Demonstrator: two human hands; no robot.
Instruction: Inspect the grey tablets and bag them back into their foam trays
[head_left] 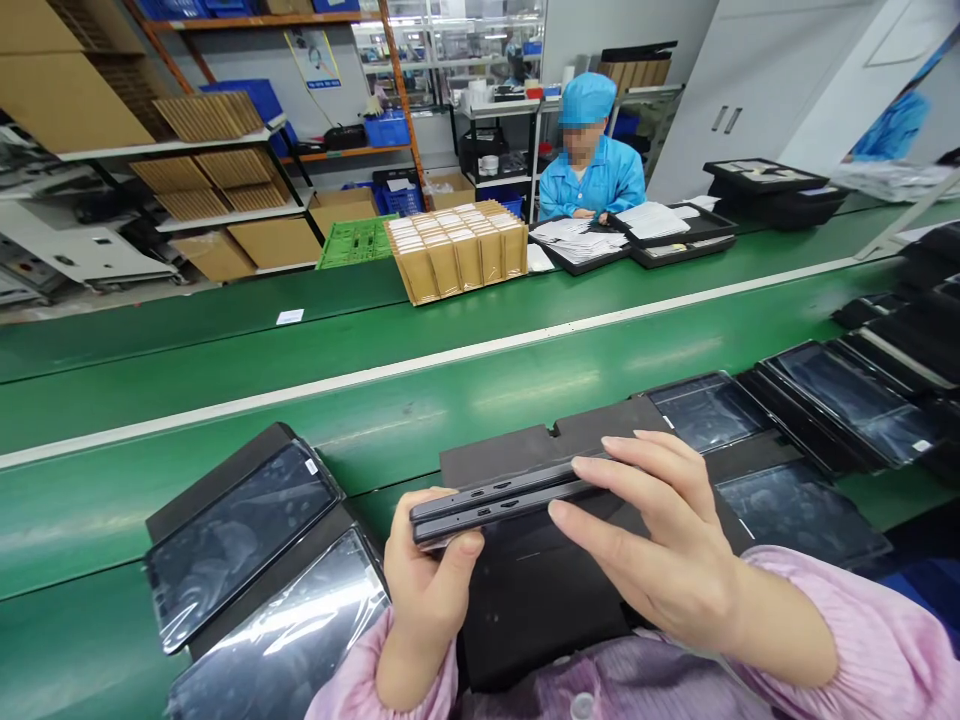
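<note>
I hold a thin dark tablet (495, 502) edge-on in front of me, its port side facing me. My left hand (427, 590) grips its near left end from below, thumb on the edge. My right hand (660, 540) lies over its right part, fingers curled along the top. Beneath it a black flat case or tray (540, 440) rests on the green belt (300, 420). My sleeves are pink.
Plastic-wrapped tablets lie to my left (240, 535) and in an overlapping row to my right (847, 400). Across the belt stand tan boxes (457, 250) and black trays of papers (660, 235), where a person in blue (592, 170) sits. Shelves of cardboard fill the far left.
</note>
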